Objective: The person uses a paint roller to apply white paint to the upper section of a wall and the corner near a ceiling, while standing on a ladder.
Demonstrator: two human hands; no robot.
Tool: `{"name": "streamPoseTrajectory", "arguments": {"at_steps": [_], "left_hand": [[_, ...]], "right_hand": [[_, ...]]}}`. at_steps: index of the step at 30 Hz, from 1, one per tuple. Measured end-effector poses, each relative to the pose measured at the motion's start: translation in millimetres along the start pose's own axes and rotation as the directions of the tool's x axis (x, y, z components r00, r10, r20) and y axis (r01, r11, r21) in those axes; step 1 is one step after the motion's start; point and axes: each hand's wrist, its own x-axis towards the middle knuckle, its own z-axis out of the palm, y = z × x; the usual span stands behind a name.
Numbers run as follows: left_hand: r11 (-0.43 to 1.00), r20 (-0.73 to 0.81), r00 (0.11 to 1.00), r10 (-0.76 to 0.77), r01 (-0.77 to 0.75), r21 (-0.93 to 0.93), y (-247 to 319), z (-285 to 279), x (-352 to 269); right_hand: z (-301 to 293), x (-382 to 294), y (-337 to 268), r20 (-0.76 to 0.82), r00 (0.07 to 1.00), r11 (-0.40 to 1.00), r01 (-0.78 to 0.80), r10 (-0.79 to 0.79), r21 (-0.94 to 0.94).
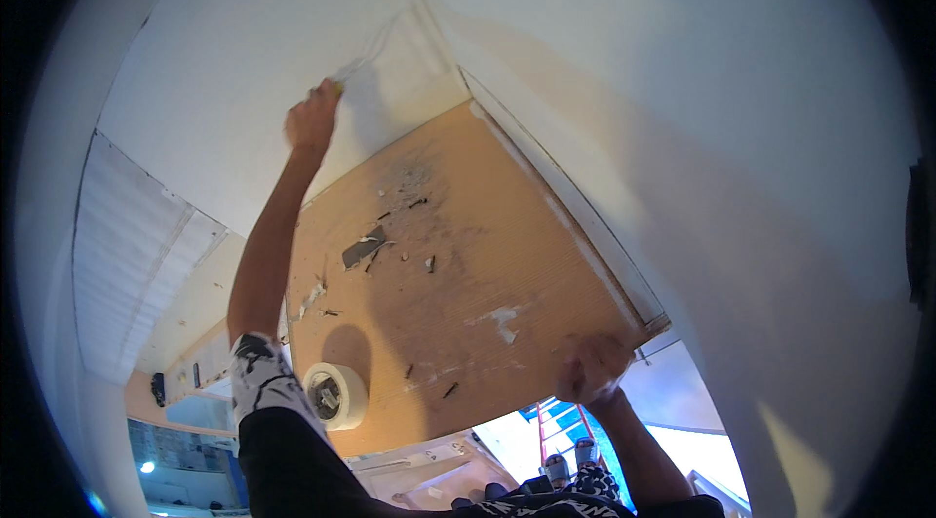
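My left hand (313, 119) is raised to the white wall panel (234, 72), its fingers closed around a small yellow object (338, 88) that is mostly hidden. Thin line marks run up the panel from it towards the corner. Below is a wood-grain board (468, 291), like a cabinet top, strewn with dust, chips and several dark screws or plugs (450, 390). Blurred, my right hand (596, 366) is at the board's near right corner with its fingers curled. Whether it grips the edge or only rests there is unclear.
A roll of white tape (336, 396) lies at the board's near left edge, with scraps inside its core. A grey flat scrap (363, 247) sits farther in. Far below are a red-railed ladder (542, 430) and my sandalled feet (557, 470). A white wall (731, 174) rises at right.
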Motion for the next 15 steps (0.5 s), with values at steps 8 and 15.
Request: {"name": "streamPoseTrajectory", "arguments": {"at_steps": [8, 15], "left_hand": [[0.997, 0.07, 0.995, -0.076, 0.075, 0.015, -40.3, -29.7, -17.1], [0.999, -0.124, 0.992, 0.029, -0.032, -0.026, -17.0, -14.0, 29.1]], "right_hand": [[-2.8, -0.4, 0.0, 0.042, 0.999, 0.999, -0.028, 0.029, -0.036], [-0.4, -3.2, 1.9, -0.002, 1.0, 1.0, -0.01, 0.01, -0.024]]}}
